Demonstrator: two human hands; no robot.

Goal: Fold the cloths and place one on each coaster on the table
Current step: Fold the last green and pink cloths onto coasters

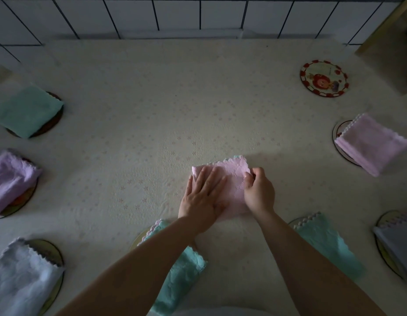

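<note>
— What do we have under our hands?

— A pink cloth (229,185), folded small, lying on the counter (152,110) in front of us; our left hand (203,197) lies flat on its left half, fingers straight and pressing down; our right hand (258,192) has its fingers curled, pinching the cloth's right edge near the scalloped corner.

— And the coasters around us?

— Most carry a cloth already; at far left a green cloth (27,111) sits folded on a dark coaster (55,124); below it a lilac cloth (11,179) lies on another coaster (22,201); at lower left a pale blue-white cloth (22,277) covers most of a yellowish coaster (53,249).

— On the right side?

— A folded pink cloth (371,144) rests on a white-rimmed coaster (338,131); at lower right a grey cloth (396,242) lies on a coaster (382,221) at the edge of view; near us two teal cloths, one (184,265) beneath our left forearm and one (325,245) beside our right forearm, each lie on a coaster whose rim only peeks out.

— Any coaster bare?

— One; the red-bordered round coaster (323,78) at far right, well apart from the cloth we hold, with a cartoon picture on it; behind the counter stands a tiled wall (175,14).
</note>
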